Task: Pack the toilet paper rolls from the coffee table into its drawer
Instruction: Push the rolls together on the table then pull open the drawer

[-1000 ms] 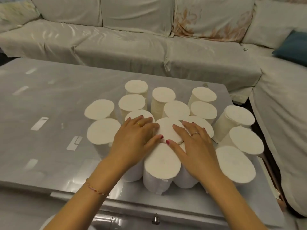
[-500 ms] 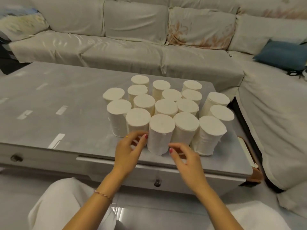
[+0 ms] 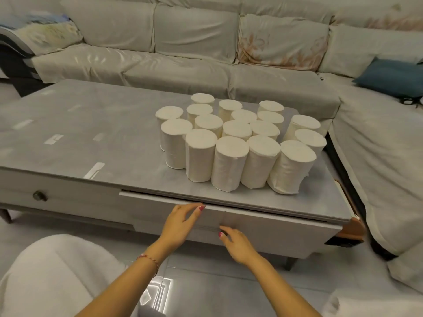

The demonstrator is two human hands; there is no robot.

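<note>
Several white toilet paper rolls (image 3: 231, 165) stand upright in a tight cluster on the right half of the grey coffee table (image 3: 91, 133). Below them the table's right drawer (image 3: 286, 232) is pulled out a little, with a dark gap along its top edge. My left hand (image 3: 180, 223) rests on the drawer's top edge, fingers spread. Against the drawer front my right hand (image 3: 235, 244) covers the spot where the knob sits; whether the fingers grip it is hidden.
A second drawer with a dark knob (image 3: 40, 196) is at the table's left front. A light L-shaped sofa (image 3: 183, 72) wraps the back and right, with a blue cushion (image 3: 391, 76). My white-clad knees (image 3: 57, 277) are at the bottom, over a glossy tiled floor.
Both hands left the rolls and dropped to the drawer front. The view pulled back from the table. The drawer now shows a gap at its top.
</note>
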